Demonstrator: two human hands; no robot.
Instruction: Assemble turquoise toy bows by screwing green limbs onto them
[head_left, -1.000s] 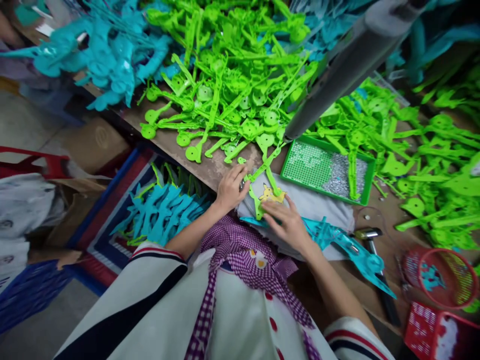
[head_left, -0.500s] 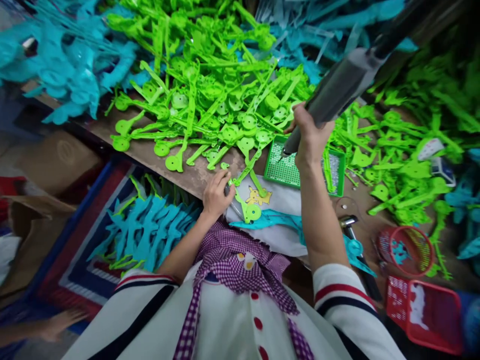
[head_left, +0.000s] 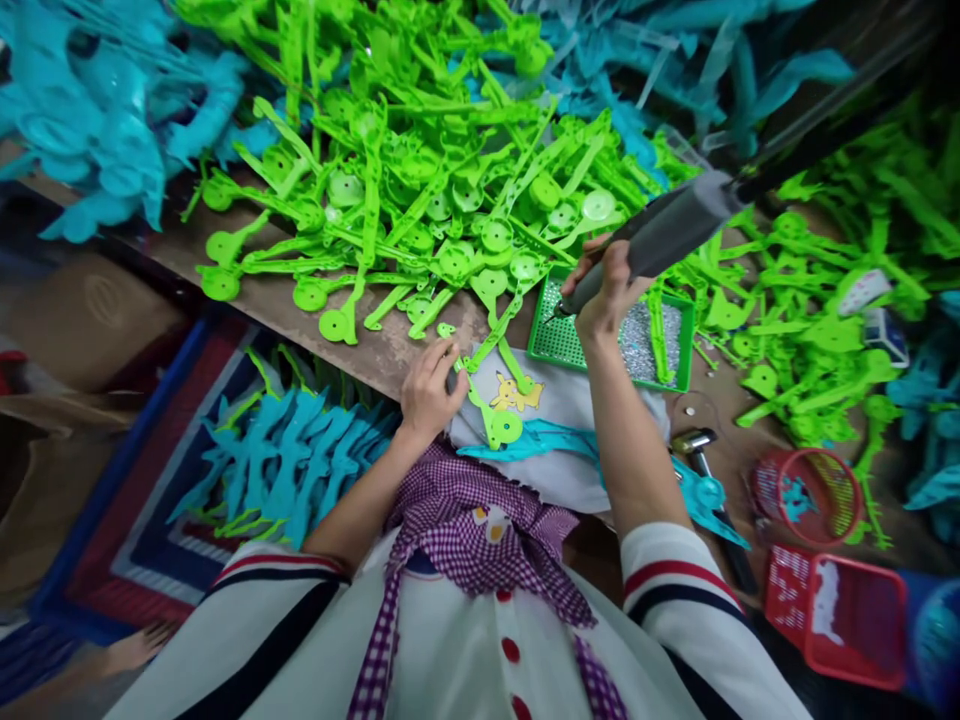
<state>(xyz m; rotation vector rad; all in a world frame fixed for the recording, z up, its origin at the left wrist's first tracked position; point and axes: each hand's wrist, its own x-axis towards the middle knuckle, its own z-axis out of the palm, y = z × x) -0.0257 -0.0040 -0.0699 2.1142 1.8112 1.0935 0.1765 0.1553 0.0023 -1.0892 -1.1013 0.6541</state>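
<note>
My right hand (head_left: 609,300) is wrapped round a grey electric screwdriver (head_left: 679,228); its thin bit points down-left over the green basket (head_left: 534,335). Silvery screws (head_left: 637,345) fill the basket's right side, and a green strip lies across them. My left hand (head_left: 433,392) is closed on the upper end of a green plastic arm piece (head_left: 504,428) with a round disc end. A small dark bit shows by its fingertips; what it is, I cannot tell. Beneath lie a long blue plastic piece (head_left: 551,440) and a grey cloth (head_left: 566,395) with a yellow cartoon print.
A big heap of green parts (head_left: 420,200) covers the bench, with blue parts (head_left: 105,120) at the far left. Finished-looking blue-green pieces (head_left: 289,450) stack in a blue crate (head_left: 112,500). At right are a hammer (head_left: 697,450), red basket (head_left: 814,495) and red tray (head_left: 855,620). Another person's hand (head_left: 139,645) shows lower left.
My right hand and the screwdriver have dropped slightly and tilted flatter, the bit shifting a little left over the basket. My left hand stays on the green arm piece. The view has shifted slightly.
</note>
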